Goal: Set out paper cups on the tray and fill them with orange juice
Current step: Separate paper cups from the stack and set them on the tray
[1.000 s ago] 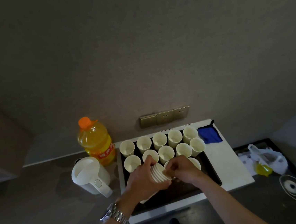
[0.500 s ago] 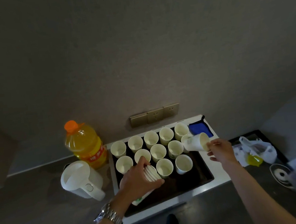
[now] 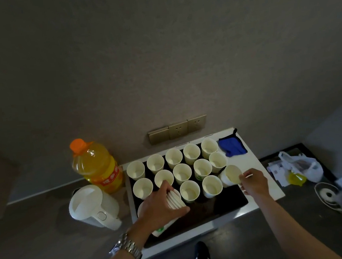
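Observation:
A black tray [image 3: 221, 205] lies on a white counter slab and holds several upright empty paper cups [image 3: 182, 173] in rows. My left hand [image 3: 161, 208] grips a nested stack of paper cups [image 3: 175, 198] over the tray's left part. My right hand [image 3: 254, 182] pinches the rim of a single paper cup [image 3: 230, 176], tilted on its side at the right end of the near row. A big bottle of orange juice [image 3: 98, 167] with an orange cap stands left of the tray.
A white electric kettle [image 3: 92, 207] sits in front of the bottle. A blue cloth [image 3: 231, 146] lies at the slab's far right corner. A plastic bag [image 3: 301, 167] with clutter sits to the right. Wall sockets [image 3: 178, 128] are behind the tray. My shoe [image 3: 202, 253] shows below.
My right hand pulled one cup off the stack, swung it to the right, and has now lowered it towards the right end of the near row. My left hand stayed with the stack.

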`<state>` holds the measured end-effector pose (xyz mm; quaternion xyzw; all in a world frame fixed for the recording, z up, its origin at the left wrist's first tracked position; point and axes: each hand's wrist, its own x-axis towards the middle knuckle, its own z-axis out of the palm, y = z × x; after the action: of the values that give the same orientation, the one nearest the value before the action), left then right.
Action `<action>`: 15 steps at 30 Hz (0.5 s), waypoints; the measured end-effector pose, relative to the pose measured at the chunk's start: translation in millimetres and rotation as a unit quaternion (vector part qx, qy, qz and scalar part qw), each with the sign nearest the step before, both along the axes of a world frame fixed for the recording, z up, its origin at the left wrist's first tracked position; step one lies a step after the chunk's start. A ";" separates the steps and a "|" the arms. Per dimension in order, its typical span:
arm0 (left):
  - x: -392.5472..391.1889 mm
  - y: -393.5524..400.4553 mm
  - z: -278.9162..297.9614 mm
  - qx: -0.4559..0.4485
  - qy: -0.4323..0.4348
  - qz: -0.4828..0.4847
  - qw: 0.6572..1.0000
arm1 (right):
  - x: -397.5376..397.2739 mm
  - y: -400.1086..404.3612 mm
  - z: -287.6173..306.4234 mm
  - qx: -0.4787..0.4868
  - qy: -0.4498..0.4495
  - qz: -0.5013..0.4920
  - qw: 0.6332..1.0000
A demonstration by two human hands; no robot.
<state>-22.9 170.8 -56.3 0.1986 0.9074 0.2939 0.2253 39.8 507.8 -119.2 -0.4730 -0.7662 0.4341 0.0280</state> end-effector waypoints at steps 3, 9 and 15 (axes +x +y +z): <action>0.1 0.0 -3.5 0.003 -0.006 0.003 1.000 | -1.9 -4.9 -6.9 -0.002 0.005 -0.019 1.000; -0.7 0.4 -9.3 0.001 -0.010 0.010 1.000 | 1.0 -11.4 -20.4 -0.019 0.009 -0.034 0.999; 0.0 2.7 -4.5 0.004 -0.019 0.010 1.000 | 3.1 -9.9 -20.6 -0.039 0.037 -0.031 0.998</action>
<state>-22.8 173.4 -60.8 0.1844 0.9039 0.3031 0.2387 42.9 497.8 -139.7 -0.4810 -0.7321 0.4796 0.0518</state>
